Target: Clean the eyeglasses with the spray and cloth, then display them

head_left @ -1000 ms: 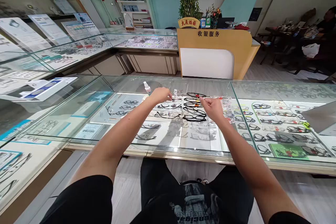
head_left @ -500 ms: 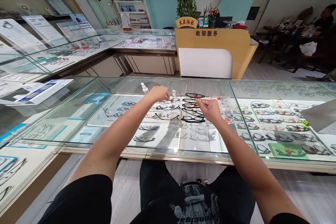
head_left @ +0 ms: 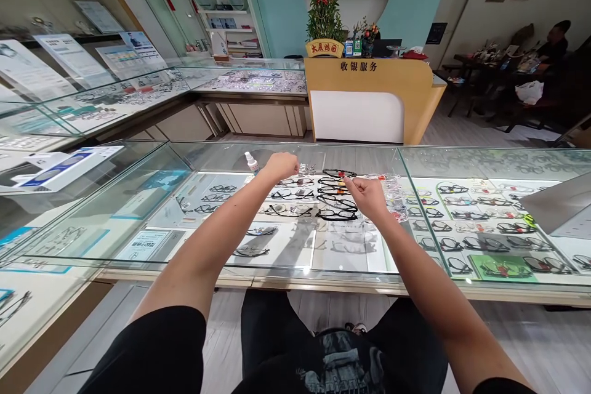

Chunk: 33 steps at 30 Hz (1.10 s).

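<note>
Over the glass counter top, my left hand (head_left: 282,166) is closed with its fingers curled down beside some clear-framed eyeglasses (head_left: 307,168). Whatever its fingertips may grip is hidden. My right hand (head_left: 369,194) is closed in a pinch, thumb and forefinger at the right end of a column of black eyeglasses (head_left: 337,214). The frames are too small to show what it pinches, if anything. The topmost black pair (head_left: 339,173) carries a red tag. Several clear eyeglasses (head_left: 396,188) lie just right of and behind my right hand.
A small white spray bottle (head_left: 252,163) stands left of my left hand. Rows of eyeglasses (head_left: 489,240) fill the display case at right. A white panel (head_left: 558,203) leans at the right edge. A wooden cashier desk (head_left: 369,77) stands beyond; a person (head_left: 556,43) sits far right.
The view has tilted up slightly, so the counter and bottle sit a little lower in the picture. Both hands keep nearly the same places over the eyeglasses.
</note>
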### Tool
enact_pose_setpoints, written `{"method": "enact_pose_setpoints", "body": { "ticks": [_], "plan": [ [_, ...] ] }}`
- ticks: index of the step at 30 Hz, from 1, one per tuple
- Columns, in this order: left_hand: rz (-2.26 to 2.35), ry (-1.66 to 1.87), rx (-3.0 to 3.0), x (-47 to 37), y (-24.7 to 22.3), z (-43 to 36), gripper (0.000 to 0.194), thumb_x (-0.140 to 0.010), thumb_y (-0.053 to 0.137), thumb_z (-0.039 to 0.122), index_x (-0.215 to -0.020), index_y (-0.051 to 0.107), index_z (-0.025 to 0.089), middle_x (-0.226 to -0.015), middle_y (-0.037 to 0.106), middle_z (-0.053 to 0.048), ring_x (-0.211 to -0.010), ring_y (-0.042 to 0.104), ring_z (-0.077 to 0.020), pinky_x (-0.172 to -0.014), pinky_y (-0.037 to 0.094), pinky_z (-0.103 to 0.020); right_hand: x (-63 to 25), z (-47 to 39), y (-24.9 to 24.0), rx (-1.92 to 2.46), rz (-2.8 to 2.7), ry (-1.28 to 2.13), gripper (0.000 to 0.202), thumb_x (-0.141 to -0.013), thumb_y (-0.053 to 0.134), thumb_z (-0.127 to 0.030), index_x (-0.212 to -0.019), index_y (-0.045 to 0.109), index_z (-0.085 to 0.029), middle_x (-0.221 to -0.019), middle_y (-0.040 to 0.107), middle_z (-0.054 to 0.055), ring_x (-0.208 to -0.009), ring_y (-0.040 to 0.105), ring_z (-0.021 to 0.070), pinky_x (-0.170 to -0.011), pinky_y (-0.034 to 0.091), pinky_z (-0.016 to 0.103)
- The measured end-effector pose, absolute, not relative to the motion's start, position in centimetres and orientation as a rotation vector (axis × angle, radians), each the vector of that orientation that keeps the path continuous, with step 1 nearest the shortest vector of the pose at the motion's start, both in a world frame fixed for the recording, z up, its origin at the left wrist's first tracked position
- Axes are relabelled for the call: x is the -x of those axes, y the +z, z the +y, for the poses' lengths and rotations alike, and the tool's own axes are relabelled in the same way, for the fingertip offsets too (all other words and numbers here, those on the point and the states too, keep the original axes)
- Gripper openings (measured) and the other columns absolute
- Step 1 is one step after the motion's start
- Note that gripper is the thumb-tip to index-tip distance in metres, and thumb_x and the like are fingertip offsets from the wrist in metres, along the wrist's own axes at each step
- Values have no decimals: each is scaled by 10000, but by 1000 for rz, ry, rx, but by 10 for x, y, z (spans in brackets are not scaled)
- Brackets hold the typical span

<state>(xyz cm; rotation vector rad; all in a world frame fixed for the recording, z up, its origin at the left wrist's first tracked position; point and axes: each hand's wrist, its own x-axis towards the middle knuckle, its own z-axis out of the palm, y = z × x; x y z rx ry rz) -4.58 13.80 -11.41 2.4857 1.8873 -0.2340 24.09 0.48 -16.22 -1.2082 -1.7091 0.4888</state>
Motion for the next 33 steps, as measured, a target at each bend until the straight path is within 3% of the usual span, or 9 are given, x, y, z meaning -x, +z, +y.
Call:
{"method": "enact_pose_setpoints", "body": {
  "ticks": [5, 8, 11, 14, 16, 18, 20, 28, 33],
  "plan": [
    [1868, -63, -2488, 52, -87, 127, 270, -851, 706, 335, -993, 902, 216, -1065, 850, -154, -1081, 757, -337, -859, 508, -348, -242, 5, -162, 1204, -1684, 519, 705, -1040, 515, -753, -648, 195, -261, -617, 189, -47, -622, 190, 136, -613, 182, 354],
    [1814, 101, -2485, 49, -76, 113, 306, -912, 659, 402, -1043, 891, 251, -979, 825, -88, -993, 739, -278, -776, 472, -325, -242, 4, -159, 1168, -1663, 692, 733, -1005, 556, -785, -646, 179, -269, -633, 167, -53, -625, 168, 128, -612, 160, 351],
    [1587, 513, -2313, 33, -78, 95, 366, -931, 648, 508, -1014, 858, 220, -852, 769, -53, -812, 677, -213, -712, 448, -316, -243, 3, -151, 1133, -1602, 821, 766, -956, 599, -829, -641, 167, -280, -644, 142, -62, -628, 139, 119, -609, 138, 349],
    [1231, 955, -1928, 5, -90, 74, 407, -838, 790, 592, -908, 796, 191, -917, 796, -69, -846, 675, -206, -793, 501, -327, -244, 8, -140, 1108, -1564, 817, 772, -914, 646, -852, -627, 217, -278, -630, 173, -70, -621, 156, 112, -600, 133, 339],
    [1059, 1081, -1735, -14, -102, 61, 470, -770, 881, 640, -876, 765, 197, -1000, 823, -87, -941, 703, -226, -890, 535, -354, -245, 12, -136, 1118, -1573, 836, 712, -885, 690, -857, -639, 385, -263, -582, 227, -84, -591, 176, 107, -584, 128, 328],
    [934, 1142, -1598, -30, -115, 52, 522, -730, 931, 679, -856, 754, 204, -1024, 825, -85, -999, 711, -236, -959, 542, -376, -245, 17, -136, 1140, -1583, 876, 655, -838, 737, -873, -760, 586, -240, -533, 274, -102, -556, 186, 105, -570, 117, 317],
    [875, 1177, -1498, -41, -128, 46, 556, -716, 948, 713, -850, 756, 208, -987, 809, -65, -986, 703, -224, -975, 539, -378, -245, 18, -138, 1131, -1575, 934, 690, -795, 757, -901, -891, 689, -221, -513, 281, -116, -538, 183, 103, -563, 112, 310],
    [811, 1219, -1392, -41, -157, 41, 531, -734, 973, 686, -853, 760, 214, -976, 787, -42, -993, 711, -220, -981, 561, -386, -244, 8, -142, 988, -1475, 1115, 693, -771, 822, -848, -993, 755, -195, -506, 244, -141, -542, 137, 90, -579, 109, 308],
    [779, 1224, -1391, -45, -164, 40, 533, -727, 988, 669, -844, 753, 205, -937, 767, -36, -932, 699, -205, -935, 581, -378, -243, 10, -145, 978, -1422, 1192, 662, -707, 889, -824, -917, 731, -216, -495, 239, -148, -535, 128, 79, -579, 95, 307]
  ]
}}
